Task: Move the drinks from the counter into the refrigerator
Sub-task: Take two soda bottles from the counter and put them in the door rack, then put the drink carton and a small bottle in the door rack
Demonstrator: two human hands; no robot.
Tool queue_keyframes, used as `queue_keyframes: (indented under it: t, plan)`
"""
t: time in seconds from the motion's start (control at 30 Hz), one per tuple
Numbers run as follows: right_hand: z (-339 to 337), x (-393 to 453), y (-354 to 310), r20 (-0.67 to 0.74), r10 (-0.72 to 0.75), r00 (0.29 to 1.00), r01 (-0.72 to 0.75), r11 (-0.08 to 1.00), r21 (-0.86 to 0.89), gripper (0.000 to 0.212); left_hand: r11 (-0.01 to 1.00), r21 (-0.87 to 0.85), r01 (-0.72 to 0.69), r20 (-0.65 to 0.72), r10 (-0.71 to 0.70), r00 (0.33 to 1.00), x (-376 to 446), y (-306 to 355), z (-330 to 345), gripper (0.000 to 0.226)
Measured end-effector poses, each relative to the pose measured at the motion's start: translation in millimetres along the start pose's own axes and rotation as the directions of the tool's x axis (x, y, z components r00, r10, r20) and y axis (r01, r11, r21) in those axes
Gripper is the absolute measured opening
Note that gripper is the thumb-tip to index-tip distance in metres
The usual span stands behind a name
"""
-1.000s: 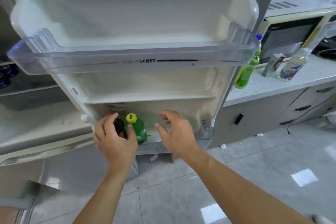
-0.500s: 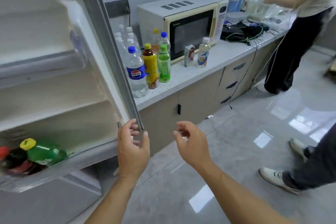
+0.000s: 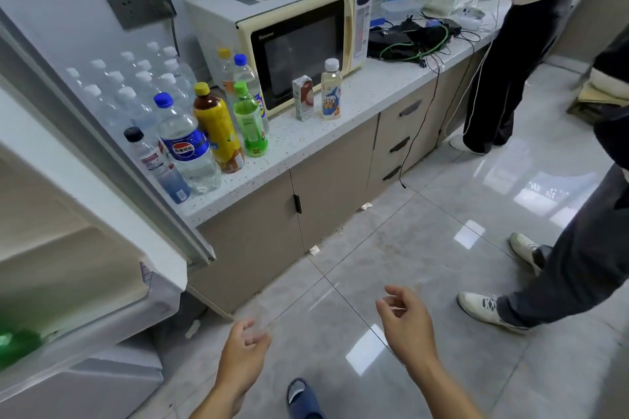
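Since left hand [image 3: 243,355] quit door [image 3: 102,160], both empty.

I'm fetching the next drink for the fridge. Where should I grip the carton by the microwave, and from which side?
Probably across the carton's flat side faces at mid-height, coming from the counter's front edge. It stands upright with clear counter in front; the microwave blocks the back, and a white-capped bottle stands close beside it.

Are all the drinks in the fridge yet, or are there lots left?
Only a little is done: a green bottle already lies in the fridge door shelf. The left hand and right hand hold nothing. Lots remain on the counter: the Pepsi bottle, yellow bottle, green-capped bottle and more.
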State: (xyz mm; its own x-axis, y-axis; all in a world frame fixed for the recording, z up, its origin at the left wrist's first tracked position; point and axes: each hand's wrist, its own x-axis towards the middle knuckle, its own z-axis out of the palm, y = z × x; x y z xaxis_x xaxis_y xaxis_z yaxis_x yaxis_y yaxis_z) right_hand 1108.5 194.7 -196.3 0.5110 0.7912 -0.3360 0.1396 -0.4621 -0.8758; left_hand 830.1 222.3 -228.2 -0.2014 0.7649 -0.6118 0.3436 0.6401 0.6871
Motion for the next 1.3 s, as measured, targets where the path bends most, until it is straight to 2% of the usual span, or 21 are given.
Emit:
queue_keyframes:
  t: [0.2,0.4,0.63,0.73,0.93,1.1,1.3]
  plan:
    - [30,41,-25,0.011,0.036,0.999,-0.036,0.999,0.012,0.024,0.992,-0.111,-0.063,-0.014,0.061,0.998,47,62,3,0.038]
    - [66,102,-82,0.024,-0.027,0.999,0.025,0.999,0.048,0.025,0.962,-0.171,-0.215,0.013,0.22,0.975,86,156,2,0.038]
    - [88,188,-138,0.068,-0.104,0.992,0.104,0.995,0.011,0.027,0.929,-0.222,-0.296,-0.026,0.297,0.954,137,249,23,0.037]
    - [93,240,-163,0.097,-0.165,0.982,0.168,0.986,-0.025,0.034,0.92,-0.218,-0.326,-0.046,0.324,0.945,169,289,40,0.041]
    - [94,356,-229,0.177,-0.29,0.941,0.302,0.952,-0.046,0.051,0.93,-0.128,-0.344,-0.073,0.337,0.939,240,385,72,0.067]
    - [98,445,-272,0.24,-0.307,0.921,0.329,0.943,-0.055,0.072,0.95,-0.074,-0.303,-0.165,0.288,0.943,300,451,94,0.081]
    - [119,514,-292,0.355,-0.324,0.877,0.363,0.93,-0.048,0.097,0.966,-0.013,-0.257,-0.227,0.248,0.942,350,485,116,0.092]
